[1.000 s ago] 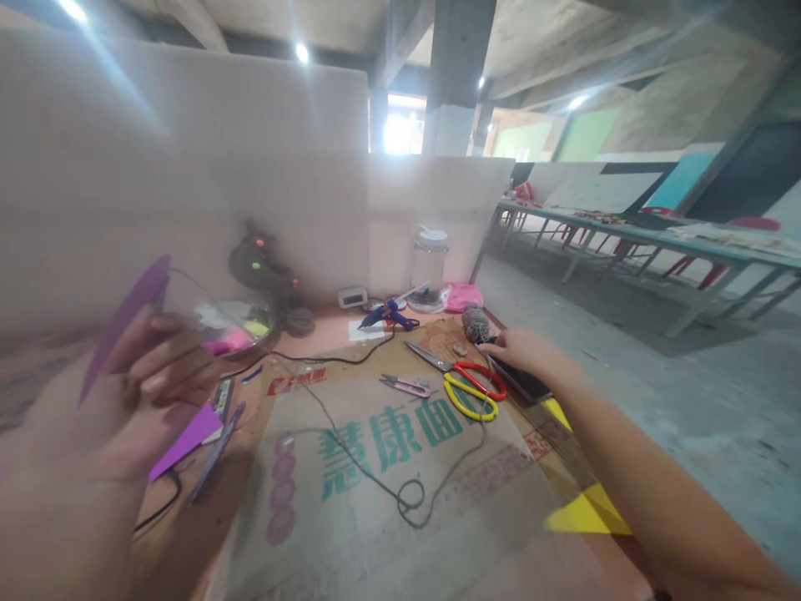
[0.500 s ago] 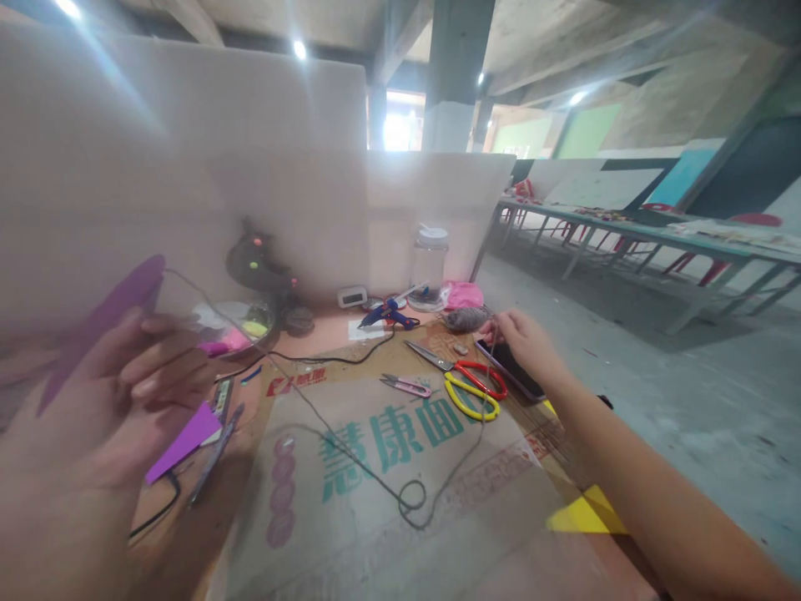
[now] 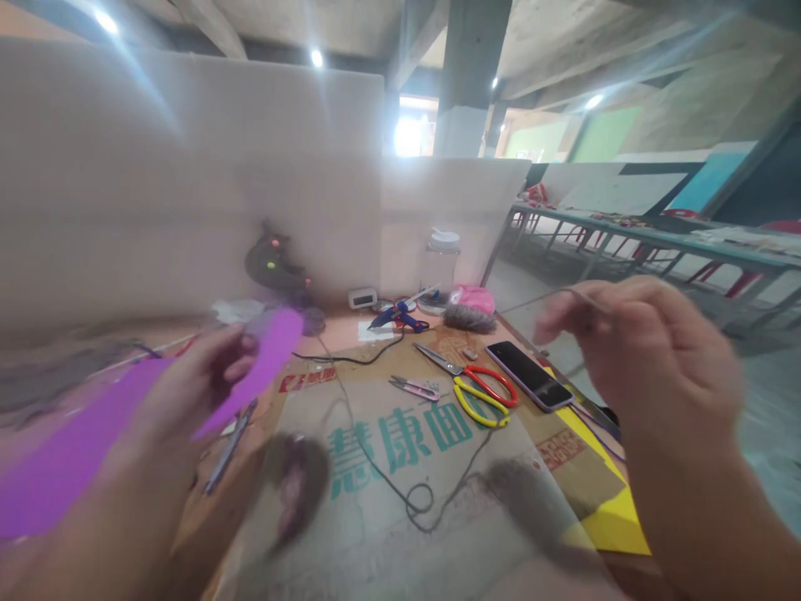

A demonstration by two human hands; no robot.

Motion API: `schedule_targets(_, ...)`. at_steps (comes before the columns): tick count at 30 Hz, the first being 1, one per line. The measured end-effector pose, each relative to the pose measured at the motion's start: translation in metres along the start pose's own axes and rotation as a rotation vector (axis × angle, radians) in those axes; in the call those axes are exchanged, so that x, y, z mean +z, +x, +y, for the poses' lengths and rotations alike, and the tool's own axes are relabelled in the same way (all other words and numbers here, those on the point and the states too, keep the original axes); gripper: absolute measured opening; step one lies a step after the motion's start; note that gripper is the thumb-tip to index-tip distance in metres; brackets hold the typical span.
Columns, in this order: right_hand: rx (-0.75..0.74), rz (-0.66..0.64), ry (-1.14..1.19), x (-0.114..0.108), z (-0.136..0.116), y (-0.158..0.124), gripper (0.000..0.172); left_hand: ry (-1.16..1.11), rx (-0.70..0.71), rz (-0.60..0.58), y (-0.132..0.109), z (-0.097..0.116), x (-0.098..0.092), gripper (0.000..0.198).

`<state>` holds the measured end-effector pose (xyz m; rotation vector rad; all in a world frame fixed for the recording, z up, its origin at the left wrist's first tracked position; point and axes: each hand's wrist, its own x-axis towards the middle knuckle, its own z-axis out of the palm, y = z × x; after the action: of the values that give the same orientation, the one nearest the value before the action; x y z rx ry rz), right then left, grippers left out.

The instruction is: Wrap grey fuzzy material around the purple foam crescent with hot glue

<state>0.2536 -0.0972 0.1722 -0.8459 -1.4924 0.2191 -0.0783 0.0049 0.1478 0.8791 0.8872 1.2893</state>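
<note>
My left hand (image 3: 206,376) is closed on a thin purple sheet (image 3: 269,363), its material unclear, which shows on both sides of the hand. A grey yarn strand (image 3: 381,476) runs from near that sheet down onto the table cover and curls into a small loop. My right hand (image 3: 657,359), raised at the right, pinches a piece of the yarn. That strand leads back toward a grey yarn ball (image 3: 469,319). Below lie red-and-yellow-handled scissors (image 3: 463,367) and small pink thread snips (image 3: 415,388).
A phone (image 3: 529,376) and yellow sheets (image 3: 617,522) lie on the right. A blue glue gun (image 3: 397,315), a lidded clear jar (image 3: 440,267) and a small white device (image 3: 363,298) stand along the back. A pen (image 3: 230,446) lies left. A pale partition (image 3: 188,184) rises behind.
My right hand has moved from beside the yarn ball rightward and nearer, drawing out yarn and uncovering the phone. My left hand has moved right, turning the purple sheet.
</note>
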Motion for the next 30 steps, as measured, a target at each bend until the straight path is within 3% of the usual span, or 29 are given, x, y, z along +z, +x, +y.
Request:
schedule_targets(3,-0.029,0.037,-0.089,0.005,-0.029,-0.012,0.011,0.139,0.019,-0.008,0.0,-0.011,0.004,0.031)
schedule_targets(7,-0.026,-0.238,-0.455,0.011,-0.038,-0.018,0.014,0.302,0.135,-0.183,0.0,-0.024,0.001,0.031)
schedule_targets(10,-0.103,-0.412,-0.492,0.02,-0.023,-0.009,0.019,0.41,0.195,-0.287,-0.001,-0.03,-0.004,0.028)
schedule_targets(13,-0.12,-0.594,-0.425,0.034,-0.001,0.0,0.021,0.527,0.278,-0.293,-0.006,-0.032,-0.004,0.028)
schedule_targets(20,0.158,-0.821,-0.267,0.068,0.03,-0.009,0.026,0.847,0.367,-0.357,-0.016,-0.035,0.008,0.028)
schedule_targets(23,0.268,-0.83,-0.175,0.073,0.037,-0.018,0.021,0.866,0.333,-0.385,-0.016,-0.041,0.009,0.028)
schedule_targets(27,0.405,-0.58,-0.027,0.071,0.051,-0.024,0.015,0.803,0.236,-0.415,-0.014,-0.05,0.011,0.03)
schedule_targets(30,0.571,-0.574,0.288,0.072,0.057,-0.024,0.035,0.828,0.191,-0.454,-0.013,-0.054,0.013,0.029)
